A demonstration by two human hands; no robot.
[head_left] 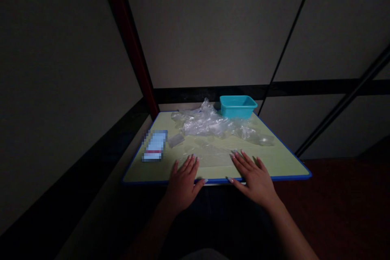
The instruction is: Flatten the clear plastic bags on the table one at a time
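A clear plastic bag (213, 157) lies flat near the front of the table, between my two hands. My left hand (185, 180) rests palm down at the table's front edge, fingers spread, its fingertips by the bag's left end. On the other side my right hand (254, 176) lies flat too, fingers apart, its fingertips at the bag's right end. Neither hand grips anything. Beyond them spreads a crumpled heap of clear plastic bags (210, 124), reaching toward the right side of the table.
The pale yellow table (280, 164) has a blue edge. At its back right stands a turquoise plastic basin (239, 107). A blurred-out, lit phone-like rectangle (156, 145) lies on the left, with a small greyish folded piece (176, 140) beside it. Walls rise behind and left.
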